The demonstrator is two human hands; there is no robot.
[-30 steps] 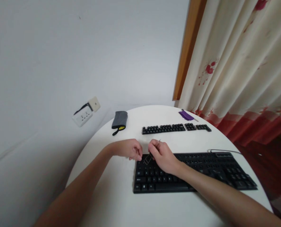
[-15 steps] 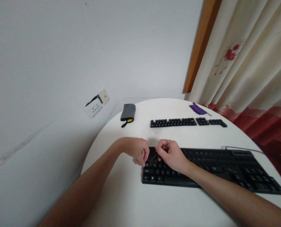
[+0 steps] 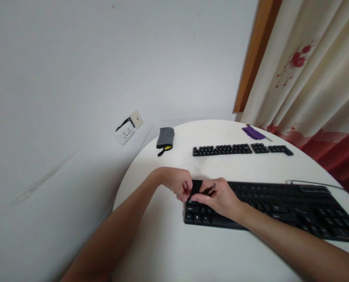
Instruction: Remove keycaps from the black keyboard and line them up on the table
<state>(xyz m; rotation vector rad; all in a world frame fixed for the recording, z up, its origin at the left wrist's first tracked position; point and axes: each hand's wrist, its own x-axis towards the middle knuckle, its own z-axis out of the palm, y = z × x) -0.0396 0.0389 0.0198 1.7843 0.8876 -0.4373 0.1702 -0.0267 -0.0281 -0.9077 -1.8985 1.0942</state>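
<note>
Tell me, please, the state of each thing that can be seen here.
Keyboard: flat, several keys missing
Loose keys: lined up, three groups
Left hand: curled, contents unclear
Right hand: closed in a pinch
Thin tool: held there, partly hidden
Grey cloth: folded
Purple cloth: lying down
Curtain: hanging in folds

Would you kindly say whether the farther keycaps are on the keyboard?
Off: the keycaps lie on the table, beyond and apart from the keyboard.

- The right hand (image 3: 219, 197) pinches a thin dark tool (image 3: 210, 190) over the left end of the black keyboard (image 3: 292, 207).
- The left hand (image 3: 180, 184) curls at that end.
- Loose keycaps (image 3: 223, 150) lie beyond, near a purple cloth (image 3: 253, 132).
</note>
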